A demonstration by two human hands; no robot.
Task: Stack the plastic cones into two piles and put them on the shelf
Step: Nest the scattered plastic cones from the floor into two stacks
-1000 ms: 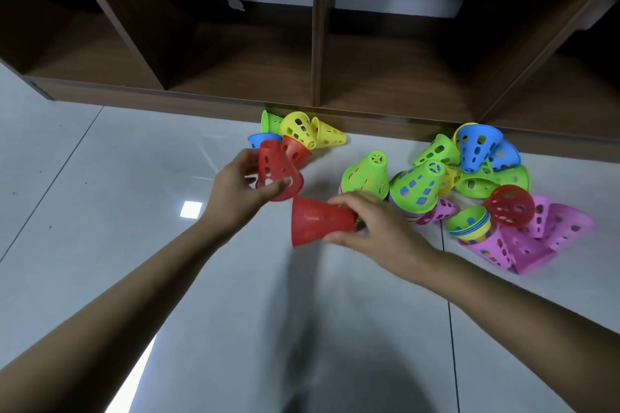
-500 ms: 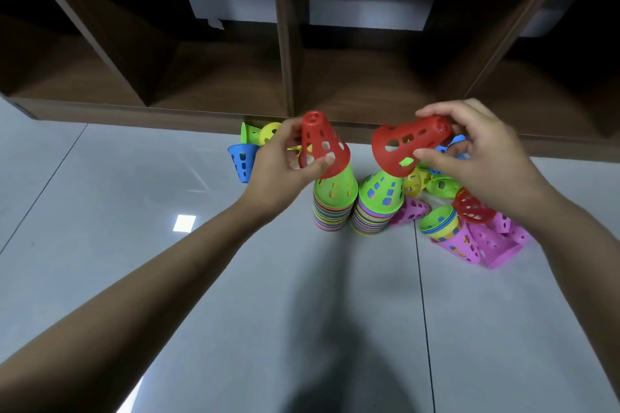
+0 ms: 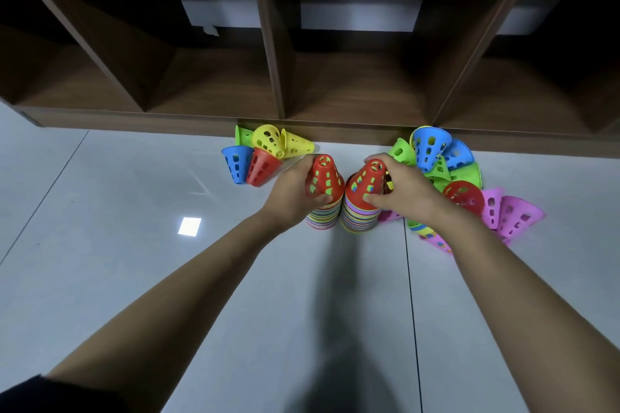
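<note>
Grey tiled floor, with a brown cubby shelf across the upper frame. At centre stand two nested piles, left pile and right pile, touching, each capped by a red cone. Left hand grips the left cone; right hand grips the right cone. Loose cones lie centre-left and right by the shelf base. Probably light, thin, slick perforated plastic. Tall piles may topple, so hold them low, round the rims.
</note>
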